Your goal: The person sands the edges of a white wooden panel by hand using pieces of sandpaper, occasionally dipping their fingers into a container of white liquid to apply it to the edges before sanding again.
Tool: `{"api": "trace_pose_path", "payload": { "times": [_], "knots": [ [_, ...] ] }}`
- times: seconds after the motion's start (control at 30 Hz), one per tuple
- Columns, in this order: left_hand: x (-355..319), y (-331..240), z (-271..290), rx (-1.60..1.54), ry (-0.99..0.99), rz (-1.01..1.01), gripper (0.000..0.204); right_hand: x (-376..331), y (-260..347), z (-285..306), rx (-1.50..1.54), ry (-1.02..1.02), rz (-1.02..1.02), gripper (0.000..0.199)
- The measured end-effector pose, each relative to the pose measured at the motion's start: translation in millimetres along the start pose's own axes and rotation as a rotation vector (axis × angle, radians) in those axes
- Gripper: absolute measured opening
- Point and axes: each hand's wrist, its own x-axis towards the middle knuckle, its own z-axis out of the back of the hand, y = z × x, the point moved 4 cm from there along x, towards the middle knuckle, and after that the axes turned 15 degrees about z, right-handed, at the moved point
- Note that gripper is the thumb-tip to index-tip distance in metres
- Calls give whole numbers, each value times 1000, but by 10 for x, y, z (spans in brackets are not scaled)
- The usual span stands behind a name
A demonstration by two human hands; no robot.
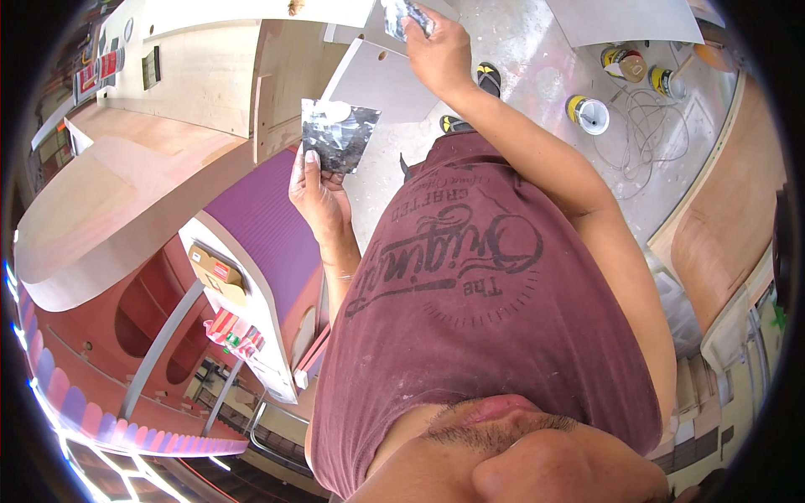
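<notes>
My left hand [321, 194] is raised in front of my chest and grips a flat square plate [337, 132], dark grey and smeared, with a dab of white paste at its top edge. My right hand [438, 52] reaches further out and is closed on a small grey-smeared scraper [406, 17]. The scraper sits at the upper edge of a pale grey board [379, 82] that leans beside a plywood cabinet [210, 75]. The scraper's blade is partly hidden by my fingers.
Three cans with yellow rims [589, 114] stand on the dusty floor beside a tangled cable [650, 126]. A purple panel [262, 220] and curved plywood furniture [101, 210] fill the left. A curved wooden piece [721, 230] lies at right. My sandalled foot [489, 80] shows below the board.
</notes>
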Motion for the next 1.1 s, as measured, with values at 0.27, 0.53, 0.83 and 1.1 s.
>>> {"api": "trace_pose_path", "payload": {
  "times": [0.27,0.53,0.83,1.1],
  "knots": [
    [11,-28,-43,28,3,13,30,129,-234,-116,-41,-71,26,26],
    [20,-14,-1,11,-14,21,30,116,15,89,-47,-42,32,28],
    [25,-9,-23,3,-4,23,29,47,-33,-48,-59,-136,316,28],
    [18,-19,-49,27,-23,6,29,316,-224,-50,-170,-164,248,27]
  ]
}}
